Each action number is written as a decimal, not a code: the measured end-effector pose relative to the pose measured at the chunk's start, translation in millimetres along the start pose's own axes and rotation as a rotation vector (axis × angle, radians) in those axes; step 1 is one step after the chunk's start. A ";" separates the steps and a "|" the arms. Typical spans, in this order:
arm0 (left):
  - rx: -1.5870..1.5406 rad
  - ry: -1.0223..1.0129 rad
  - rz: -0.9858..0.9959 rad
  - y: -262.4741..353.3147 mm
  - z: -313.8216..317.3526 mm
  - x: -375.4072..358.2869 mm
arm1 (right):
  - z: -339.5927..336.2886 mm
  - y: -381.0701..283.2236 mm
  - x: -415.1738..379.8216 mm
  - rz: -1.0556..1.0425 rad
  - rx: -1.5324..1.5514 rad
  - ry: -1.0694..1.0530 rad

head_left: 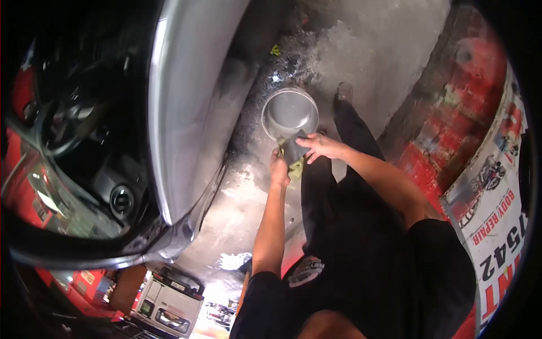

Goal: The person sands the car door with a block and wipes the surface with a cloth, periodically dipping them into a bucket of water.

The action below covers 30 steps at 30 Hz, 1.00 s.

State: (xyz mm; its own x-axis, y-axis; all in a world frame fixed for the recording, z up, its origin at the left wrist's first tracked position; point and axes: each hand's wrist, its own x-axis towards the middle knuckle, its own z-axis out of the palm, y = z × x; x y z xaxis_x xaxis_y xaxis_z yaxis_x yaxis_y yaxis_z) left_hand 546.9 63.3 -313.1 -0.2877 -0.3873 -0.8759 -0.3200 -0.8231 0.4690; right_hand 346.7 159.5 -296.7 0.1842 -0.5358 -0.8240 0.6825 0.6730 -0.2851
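A round metal bucket (289,113) stands on the wet concrete floor (367,51), and everything here is best placed from it. Both hands meet at its near rim. The left hand (279,170) is closed around a yellow-green cloth (294,168), bunched just below the bucket's edge; the grip looks like a squeeze, which would fit holding the cloth close to the bucket so that drips fall in or beside it. The right hand (319,146) lies on top with fingers curled, pinching a dark grey sheet (294,148), perhaps sandpaper or a second rag, which overlaps the rim. I cannot tell whether the two pieces are pressed together or held apart.

The bucket seems to hold water; its inside is pale and shiny, though the level is unclear. It sits near the silver car body (186,113), which curves away on the bucket's left, probably so the person can reach both without stepping. Foam or water is splashed across the floor beyond the bucket. The person's dark trouser leg and shoe (343,90) stand just right of the bucket. Farther right of it, a red wall with a body-repair banner (499,220) runs along the edge.
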 end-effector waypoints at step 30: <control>1.153 -0.052 0.148 -269.9 -92.3 449.2 | -204.9 142.6 498.1 -0.359 -0.725 0.830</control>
State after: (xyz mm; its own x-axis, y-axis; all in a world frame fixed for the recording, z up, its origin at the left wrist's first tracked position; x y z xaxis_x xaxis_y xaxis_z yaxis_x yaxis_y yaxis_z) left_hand 587.4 73.2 -843.6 -0.4193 -0.4083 -0.8109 -0.9040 0.1050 0.4145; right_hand 390.9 93.1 -848.0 -0.6421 -0.4365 -0.6302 -0.0140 0.8286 -0.5597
